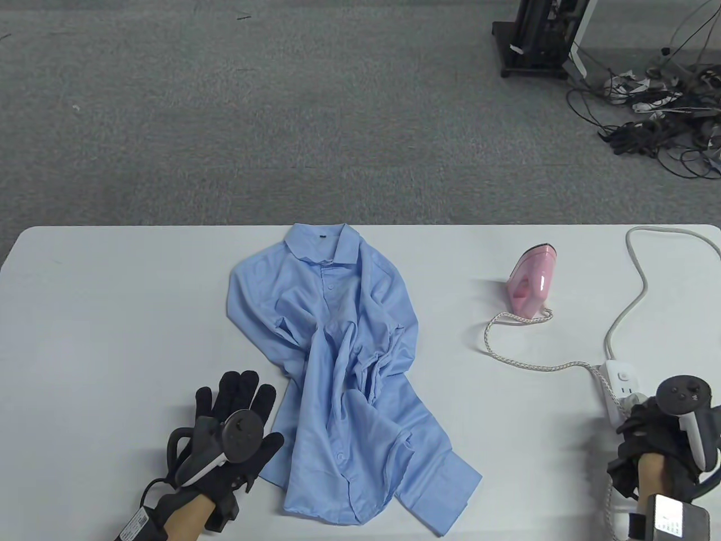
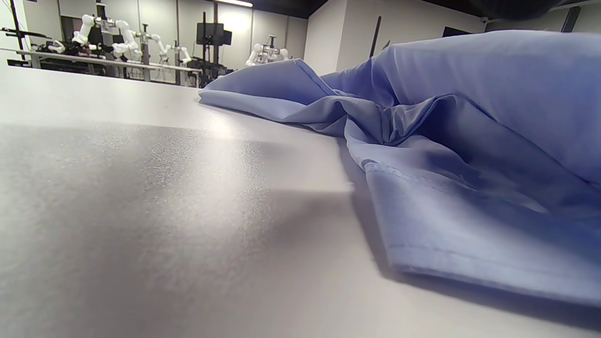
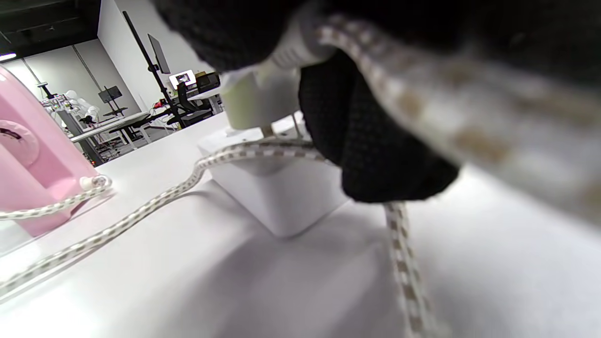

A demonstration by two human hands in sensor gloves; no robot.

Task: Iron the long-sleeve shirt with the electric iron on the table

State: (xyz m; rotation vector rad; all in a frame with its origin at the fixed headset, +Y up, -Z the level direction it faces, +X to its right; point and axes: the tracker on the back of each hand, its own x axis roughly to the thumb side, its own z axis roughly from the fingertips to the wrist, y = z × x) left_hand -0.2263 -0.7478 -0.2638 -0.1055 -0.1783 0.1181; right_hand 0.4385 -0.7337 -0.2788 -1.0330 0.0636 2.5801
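Note:
A crumpled light-blue long-sleeve shirt lies mid-table, collar at the far edge; in the left wrist view its folds fill the right side. My left hand rests flat on the table with straight fingers, its thumb at the shirt's left edge. The pink iron stands upright to the right, and its braided cord runs to a white power strip. My right hand grips the iron's white plug right at the power strip. The pink iron shows at the left of the right wrist view.
The strip's thick white cable loops toward the table's far right corner. Bare white tabletop stretches left of the shirt. Beyond the table, on grey carpet, are a black stand and tangled cables.

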